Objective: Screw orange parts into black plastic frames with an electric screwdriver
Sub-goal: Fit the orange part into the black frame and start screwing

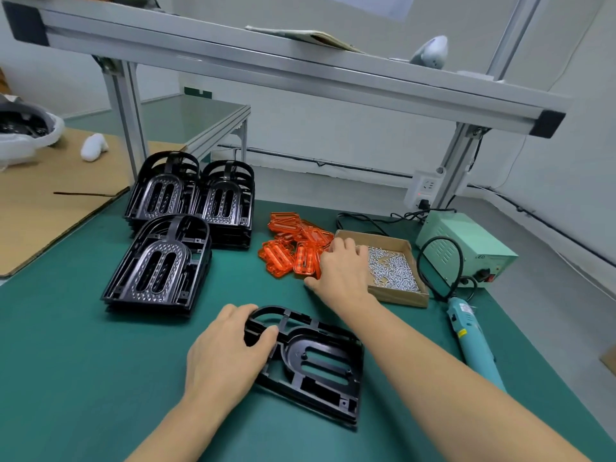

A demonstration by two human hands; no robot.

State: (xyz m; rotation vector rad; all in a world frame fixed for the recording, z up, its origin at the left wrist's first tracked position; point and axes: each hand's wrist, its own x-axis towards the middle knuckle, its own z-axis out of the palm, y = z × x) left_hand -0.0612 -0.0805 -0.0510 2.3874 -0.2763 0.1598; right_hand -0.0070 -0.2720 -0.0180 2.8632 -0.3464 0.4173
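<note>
One black plastic frame (310, 361) lies flat on the green mat (83, 378) right in front of the person, its rounded end toward the left hand (226, 348), whose fingers and thumb curl round that end and steady it. No orange part sits in this frame and no screw shows in it, so by the look of things this piece is at its very start: a part must be seated, screws fetched and driven. The right hand (343, 268) reaches over the near edge of the pile of orange parts (293, 248), fingers bent down onto them; whether it already grips one cannot be told. Just beside that pile stands a cardboard tray (400, 296) of small silver screws (393, 268). The blue electric screwdriver (473, 341) lies untouched on the mat to the right, cabled to a pale green power supply (466, 241) whose front shows letters that seem to read "LED". Three stacks of black frames (160, 261) wait farther back on the left. The screwdriver's labels are too small to read.
</note>
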